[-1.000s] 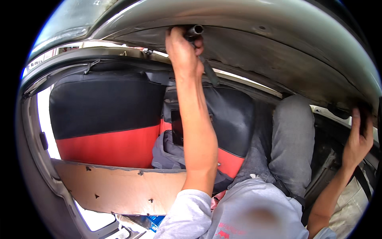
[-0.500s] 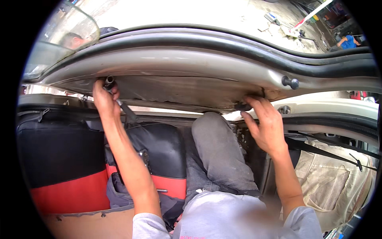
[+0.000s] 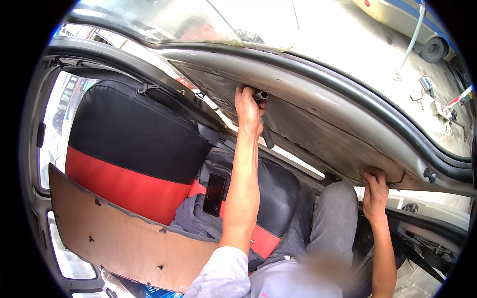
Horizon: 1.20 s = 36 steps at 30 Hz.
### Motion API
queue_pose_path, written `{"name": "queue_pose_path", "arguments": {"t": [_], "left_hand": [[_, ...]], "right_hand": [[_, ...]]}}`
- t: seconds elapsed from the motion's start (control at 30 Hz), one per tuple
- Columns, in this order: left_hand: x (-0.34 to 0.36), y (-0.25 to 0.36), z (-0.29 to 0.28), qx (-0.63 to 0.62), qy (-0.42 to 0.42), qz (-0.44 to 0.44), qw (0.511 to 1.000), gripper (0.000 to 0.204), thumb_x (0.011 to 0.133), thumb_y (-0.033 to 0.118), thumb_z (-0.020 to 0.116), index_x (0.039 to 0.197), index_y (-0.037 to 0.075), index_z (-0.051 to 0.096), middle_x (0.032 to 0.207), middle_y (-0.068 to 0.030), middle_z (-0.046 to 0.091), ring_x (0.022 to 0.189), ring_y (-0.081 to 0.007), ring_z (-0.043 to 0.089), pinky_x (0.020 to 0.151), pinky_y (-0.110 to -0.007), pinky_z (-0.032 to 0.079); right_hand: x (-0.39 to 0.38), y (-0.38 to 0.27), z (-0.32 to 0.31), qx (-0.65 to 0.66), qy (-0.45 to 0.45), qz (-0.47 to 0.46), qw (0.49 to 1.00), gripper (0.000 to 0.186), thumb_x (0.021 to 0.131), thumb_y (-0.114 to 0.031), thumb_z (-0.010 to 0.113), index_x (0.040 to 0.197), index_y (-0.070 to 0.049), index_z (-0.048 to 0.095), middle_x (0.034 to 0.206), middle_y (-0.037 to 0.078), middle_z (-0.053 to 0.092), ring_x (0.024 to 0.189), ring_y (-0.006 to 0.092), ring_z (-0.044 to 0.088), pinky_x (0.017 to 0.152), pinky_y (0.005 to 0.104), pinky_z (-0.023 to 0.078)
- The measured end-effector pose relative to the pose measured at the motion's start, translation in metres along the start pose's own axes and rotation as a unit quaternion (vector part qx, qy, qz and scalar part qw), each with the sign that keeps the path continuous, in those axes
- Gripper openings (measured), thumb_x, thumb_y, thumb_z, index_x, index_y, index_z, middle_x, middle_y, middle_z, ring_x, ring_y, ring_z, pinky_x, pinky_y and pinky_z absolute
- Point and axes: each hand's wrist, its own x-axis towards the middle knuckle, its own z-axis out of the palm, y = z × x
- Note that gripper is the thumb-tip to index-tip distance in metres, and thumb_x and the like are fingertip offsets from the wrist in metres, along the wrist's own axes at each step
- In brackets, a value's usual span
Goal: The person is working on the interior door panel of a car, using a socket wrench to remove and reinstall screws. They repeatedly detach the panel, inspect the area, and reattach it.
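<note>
My left hand is closed around a socket wrench, its round hollow socket pointing up past my fingers and its dark handle hanging below. The hand is up against the inner side of a raised metal vehicle door, which has a dull grey sheet over its inner face. Farther right, my right hand has its fingers bent and drawn together at the door's lower part. Whatever lies between those fingertips is hidden.
Black and red seats fill the left, with a phone on grey cloth. A brown trim panel with clips leans across the lower left. My bent knee is under the door. A ball stud juts from its right end.
The view has swung left, bringing the brown panel and phone into sight. My left hand still holds the wrench. My right fingers have drawn closer together at the door.
</note>
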Motion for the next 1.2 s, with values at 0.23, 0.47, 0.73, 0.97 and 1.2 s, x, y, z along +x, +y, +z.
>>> {"name": "queue_pose_path", "arguments": {"t": [0.23,0.47,0.73,0.97,1.2], "left_hand": [[-0.002,0.013,-0.004,0.039,0.026,-0.007,0.999,0.028,0.09,0.009,0.041,0.116,0.0,0.046,0.085,-0.0091,0.058,0.054,-0.0112,0.046,0.04,-0.021,0.029],[-0.011,0.019,0.008,0.067,0.03,-0.011,0.997,0.031,0.091,0.011,0.044,0.12,0.001,0.045,0.086,-0.0088,0.06,0.055,-0.0095,0.045,0.041,-0.021,0.029],[-0.018,0.003,0.016,0.051,0.041,0.045,0.997,0.036,0.09,0.012,0.045,0.124,0.001,0.045,0.086,-0.0067,0.06,0.055,-0.0073,0.043,0.042,-0.02,0.029],[-0.031,0.008,0.018,0.029,0.031,0.036,0.998,0.033,0.097,0.023,0.047,0.122,0.002,0.051,0.087,-0.0053,0.062,0.055,-0.0055,0.043,0.042,-0.018,0.028],[-0.034,0.011,0.024,0.078,0.006,0.07,0.994,0.054,0.098,0.058,0.047,0.112,0.006,0.058,0.075,0.0019,0.057,0.053,-0.0027,0.04,0.043,-0.016,0.026]], "right_hand": [[0.022,-0.009,0.013,0.12,0.009,0.069,0.99,0.036,0.087,0.006,0.059,0.123,-0.001,0.06,0.105,0.015,0.065,0.093,0.0287,0.065,0.082,0.0356,0.051],[0.014,-0.02,-0.003,-0.011,0.034,0.043,0.998,0.034,0.084,0.009,0.06,0.117,0.002,0.062,0.11,0.019,0.062,0.097,0.0351,0.063,0.082,0.0405,0.051],[0.032,-0.041,-0.026,-0.114,-0.007,-0.123,0.986,0.031,0.074,0.003,0.068,0.105,0.0,0.064,0.109,0.015,0.063,0.097,0.0321,0.063,0.085,0.0413,0.052],[0.047,-0.012,-0.002,-0.171,-0.138,-0.18,0.959,0.014,0.074,-0.01,0.067,0.078,-0.007,0.054,0.073,0.006,0.049,0.069,0.0255,0.054,0.063,0.0392,0.045],[0.064,-0.001,0.022,-0.243,-0.135,-0.317,0.907,0.009,0.073,-0.016,0.061,0.075,-0.01,0.054,0.073,0.005,0.052,0.07,0.0207,0.056,0.07,0.0323,0.046]]}}
